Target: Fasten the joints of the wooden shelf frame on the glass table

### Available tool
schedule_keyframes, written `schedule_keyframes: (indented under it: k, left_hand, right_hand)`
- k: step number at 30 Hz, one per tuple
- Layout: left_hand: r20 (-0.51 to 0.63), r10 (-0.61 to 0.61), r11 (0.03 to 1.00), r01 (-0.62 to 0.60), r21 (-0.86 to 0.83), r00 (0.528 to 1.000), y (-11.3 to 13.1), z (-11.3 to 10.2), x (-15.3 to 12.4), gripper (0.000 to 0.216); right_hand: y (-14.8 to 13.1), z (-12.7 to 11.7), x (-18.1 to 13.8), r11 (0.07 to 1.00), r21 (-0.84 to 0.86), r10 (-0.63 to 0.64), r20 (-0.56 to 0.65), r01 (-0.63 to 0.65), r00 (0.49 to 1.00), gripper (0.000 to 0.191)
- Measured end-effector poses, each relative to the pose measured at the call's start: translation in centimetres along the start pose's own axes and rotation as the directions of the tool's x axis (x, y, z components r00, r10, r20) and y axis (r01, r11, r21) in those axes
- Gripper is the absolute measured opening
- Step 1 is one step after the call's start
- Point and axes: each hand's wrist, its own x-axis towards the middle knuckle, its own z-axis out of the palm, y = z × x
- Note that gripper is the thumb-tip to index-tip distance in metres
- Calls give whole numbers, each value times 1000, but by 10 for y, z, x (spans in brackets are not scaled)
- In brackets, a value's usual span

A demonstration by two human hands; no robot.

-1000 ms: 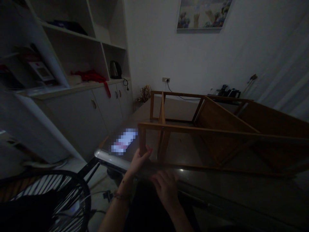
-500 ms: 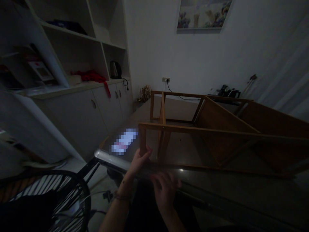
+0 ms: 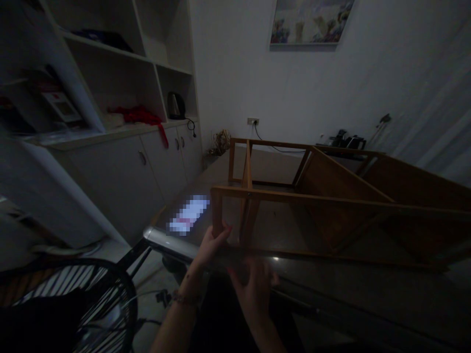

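Note:
A brown wooden shelf rack (image 3: pixel 305 197) lies on its side on the table (image 3: pixel 180 246). My left hand (image 3: pixel 215 240) is wrapped round the short end post of its near frame. My right hand (image 3: pixel 255 279) hovers at the table's front edge, just below the rack's lower rail, thumb and fingers apart and slightly blurred. I see nothing in it. A lit phone-like screen (image 3: pixel 189 214), pixelated, lies on the table left of the rack.
A round black wire-backed chair (image 3: pixel 125 294) stands at the lower left. White cabinets (image 3: pixel 117 171) line the left wall, with an electric kettle (image 3: pixel 176 105) and red cloth (image 3: pixel 138 115) on them. A cord runs from a wall socket (image 3: pixel 253 121) behind the rack.
My right hand has shifted slightly, its thumb and fingers spreading apart at the table edge. My left hand and the rack stay where they were.

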Motion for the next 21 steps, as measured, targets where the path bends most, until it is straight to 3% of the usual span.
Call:
schedule_keyframes:
  k: [6, 10, 21]
  left_hand:
    - [18, 5, 1000, -5, -16, 1000, -3, -1, 1, 41]
    - [3, 4, 1000, -4, -13, 1000, -4, -2, 2, 42]
    - [9, 10, 1000, -10, -5, 1000, -2, -2, 2, 43]
  right_hand:
    - [-4, -3, 2, 999, -21, -26, 67, 27, 997, 45]
    - [-9, -6, 2, 1000, 3, 19, 101, -19, 995, 43]
    - [-11, -4, -2, 999, -23, 42, 111, -40, 993, 37]
